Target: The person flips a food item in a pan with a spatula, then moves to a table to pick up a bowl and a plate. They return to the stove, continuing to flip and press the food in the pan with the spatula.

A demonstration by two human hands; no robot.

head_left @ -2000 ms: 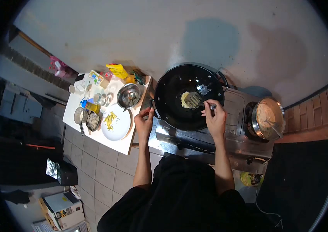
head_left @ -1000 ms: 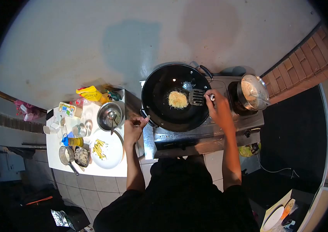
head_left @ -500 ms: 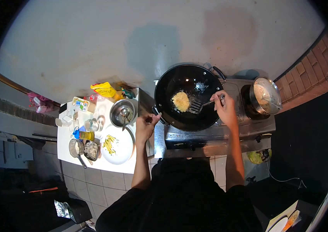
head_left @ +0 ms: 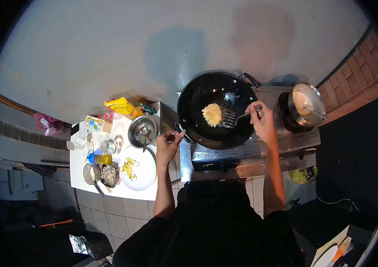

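Note:
A golden fried patty (head_left: pixel 211 115) lies in the black wok (head_left: pixel 202 133), left of centre. My right hand (head_left: pixel 261 119) is closed around the handle of a slotted spatula (head_left: pixel 230 119). The spatula's slotted head rests low in the wok, right beside the patty's right edge. At the wok's left side, my left hand (head_left: pixel 168 144) has its thumb and fingers pinched at the wok's loop handle (head_left: pixel 181 129). A little oil shines on the wok's bottom.
Right of the wok, a steel pan (head_left: pixel 307 104) with pale food sits on the stove (head_left: pixel 251 155). The white table (head_left: pixel 80 171) at left holds a steel bowl (head_left: pixel 142 132), a white plate (head_left: pixel 146 175) with yellow-green strips, a small saucepan (head_left: pixel 92 173) and an oil bottle (head_left: pixel 104 159).
The spatula head has shifted slightly right and up, its slots now facing up more. The patty sits slightly further right in the wok. My left hand stays at the handle.

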